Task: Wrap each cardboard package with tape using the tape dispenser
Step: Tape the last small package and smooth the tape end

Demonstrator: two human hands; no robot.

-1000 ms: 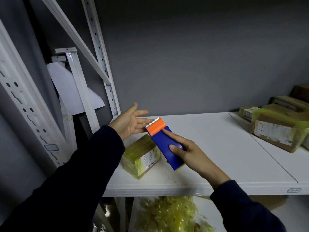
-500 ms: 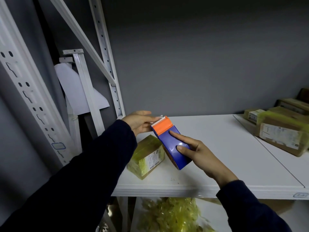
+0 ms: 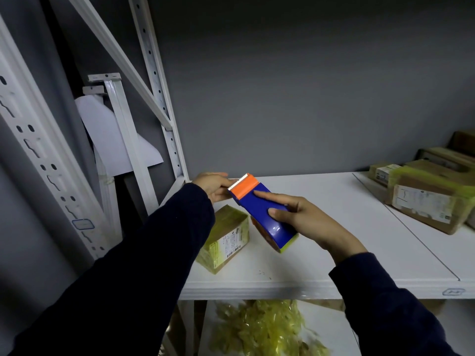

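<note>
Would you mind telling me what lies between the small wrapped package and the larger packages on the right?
In the head view, the right hand holding the tape dispenser, then bare white shelf.

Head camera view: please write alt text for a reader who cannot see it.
A person's right hand grips a blue tape dispenser above a white shelf, while the left hand reaches its orange serrated end. A tape-wrapped cardboard package sits beneath; more packages lie at the right.
</note>
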